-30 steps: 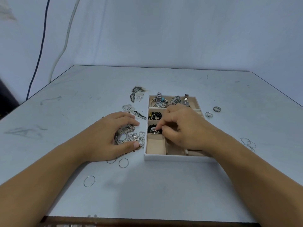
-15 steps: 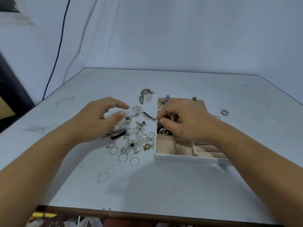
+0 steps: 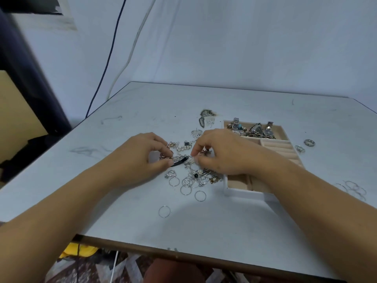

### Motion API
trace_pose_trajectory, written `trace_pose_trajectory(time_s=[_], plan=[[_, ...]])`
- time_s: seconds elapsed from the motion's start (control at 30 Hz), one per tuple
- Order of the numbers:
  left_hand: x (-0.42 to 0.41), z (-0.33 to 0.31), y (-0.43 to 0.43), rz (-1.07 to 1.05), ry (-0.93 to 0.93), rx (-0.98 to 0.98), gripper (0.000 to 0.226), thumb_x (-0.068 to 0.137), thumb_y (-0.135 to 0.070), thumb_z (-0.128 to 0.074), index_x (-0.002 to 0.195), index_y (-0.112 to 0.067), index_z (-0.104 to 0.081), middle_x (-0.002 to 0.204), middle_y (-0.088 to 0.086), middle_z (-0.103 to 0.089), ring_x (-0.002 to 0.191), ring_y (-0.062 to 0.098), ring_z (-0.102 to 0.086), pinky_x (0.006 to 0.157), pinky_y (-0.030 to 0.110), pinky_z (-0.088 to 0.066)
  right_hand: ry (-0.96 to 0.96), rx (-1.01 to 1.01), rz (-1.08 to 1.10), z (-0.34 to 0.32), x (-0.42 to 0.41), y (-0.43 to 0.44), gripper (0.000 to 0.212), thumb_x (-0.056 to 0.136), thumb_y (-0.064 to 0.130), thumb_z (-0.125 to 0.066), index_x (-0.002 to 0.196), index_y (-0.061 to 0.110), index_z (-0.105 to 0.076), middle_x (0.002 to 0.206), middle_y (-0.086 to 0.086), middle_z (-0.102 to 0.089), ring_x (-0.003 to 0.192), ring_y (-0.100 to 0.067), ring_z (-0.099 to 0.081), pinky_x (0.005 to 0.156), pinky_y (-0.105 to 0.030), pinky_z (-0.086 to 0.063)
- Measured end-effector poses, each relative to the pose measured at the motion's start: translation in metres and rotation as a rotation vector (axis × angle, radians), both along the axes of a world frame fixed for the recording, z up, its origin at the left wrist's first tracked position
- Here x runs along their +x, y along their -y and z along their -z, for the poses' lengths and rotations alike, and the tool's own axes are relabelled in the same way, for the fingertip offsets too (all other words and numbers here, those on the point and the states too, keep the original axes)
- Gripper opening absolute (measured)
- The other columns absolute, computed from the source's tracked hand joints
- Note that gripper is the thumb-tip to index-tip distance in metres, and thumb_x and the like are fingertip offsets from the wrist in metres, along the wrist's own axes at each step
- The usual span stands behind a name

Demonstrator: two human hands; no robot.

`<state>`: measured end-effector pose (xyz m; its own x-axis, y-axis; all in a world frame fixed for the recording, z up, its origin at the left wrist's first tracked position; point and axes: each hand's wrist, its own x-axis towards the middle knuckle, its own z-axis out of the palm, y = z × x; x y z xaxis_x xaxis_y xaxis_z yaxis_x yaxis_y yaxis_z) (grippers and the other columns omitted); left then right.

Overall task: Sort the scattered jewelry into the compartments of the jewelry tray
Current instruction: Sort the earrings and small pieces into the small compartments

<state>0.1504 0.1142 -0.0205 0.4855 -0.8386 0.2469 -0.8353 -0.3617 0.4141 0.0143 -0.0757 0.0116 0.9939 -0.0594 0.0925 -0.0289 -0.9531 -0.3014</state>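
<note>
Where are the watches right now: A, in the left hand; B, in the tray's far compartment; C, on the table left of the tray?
B: the watches lie together in the far compartment of the tray, not on the table or in a hand.

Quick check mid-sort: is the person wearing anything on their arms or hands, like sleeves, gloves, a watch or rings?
Nothing worn shows. The left forearm and right forearm are bare to the frame edge, with no sleeve or cuff in view. The left hand and right hand are ungloved, the wrists carry no watch or bracelet, and no ring shows on the visible fingers.
</note>
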Motion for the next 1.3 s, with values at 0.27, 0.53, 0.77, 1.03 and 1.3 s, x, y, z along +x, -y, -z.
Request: trace_pose_trajectory(time_s=[0.27, 0.53, 0.77, 1.03, 1.3], plan=[[0.000, 0.000, 0.009, 0.010, 0.013, -0.061, 0.007, 0.085, -0.037, -0.063, 0.081, -0.036, -0.058, 0.104, -0.016, -0.059, 0.105, 0.005, -0.049, 0.088, 0.023, -0.036, 0.007, 0.002, 0.032, 0.009, -0.002, -0.004, 0.019, 0.084, 0.039, -0.061, 0.102, 0.033, -0.066, 0.102, 0.011, -0.064, 0.095, -0.009, -0.058, 0.090, -0.035, -0.047], [-0.007, -0.016, 0.011, -0.092, -0.183, -0.376, 0.009, 0.091, -0.025, -0.061, 0.084, -0.029, -0.056, 0.077, -0.007, -0.067, 0.075, 0.004, -0.061, 0.059, 0.009, -0.042, 0.035, 0.010, 0.030, 0.011, -0.004, -0.003, 0.026, 0.086, 0.043, -0.059, 0.109, 0.032, -0.065, 0.106, 0.012, -0.063, 0.099, -0.008, -0.056, 0.096, -0.036, -0.043], [-0.012, -0.027, 0.013, -0.068, -0.313, -0.560, 0.012, 0.091, -0.021, -0.062, 0.084, -0.029, -0.057, 0.078, 0.001, -0.068, 0.072, 0.010, -0.064, 0.068, 0.028, -0.050, 0.066, -0.069, -0.020, -0.020, -0.030, 0.010, 0.029, 0.089, 0.045, -0.053, 0.115, 0.035, -0.060, 0.113, 0.019, -0.055, 0.109, 0.000, -0.046, 0.091, -0.018, -0.036], [-0.017, -0.038, 0.016, -0.064, -0.409, -0.646, 0.009, 0.089, -0.017, -0.064, 0.086, -0.024, -0.060, 0.078, 0.003, -0.069, 0.073, 0.010, -0.066, 0.068, 0.019, -0.051, 0.068, -0.046, 0.015, 0.014, -0.068, 0.030, 0.061, 0.086, 0.065, -0.034, 0.138, 0.036, -0.043, 0.147, 0.013, -0.038, 0.136, 0.002, -0.028, 0.109, -0.015, -0.020], [-0.020, -0.048, 0.024, -0.156, -0.657, -0.802, 0.005, 0.086, -0.015, -0.067, 0.084, -0.019, -0.064, 0.071, -0.004, -0.071, 0.067, 0.010, -0.069, 0.075, 0.030, -0.057, 0.088, 0.039, 0.032, 0.024, -0.069, 0.032, 0.057, 0.085, 0.063, -0.039, 0.137, 0.040, -0.044, 0.149, 0.019, -0.032, 0.136, 0.007, -0.024, 0.109, -0.014, -0.018]])
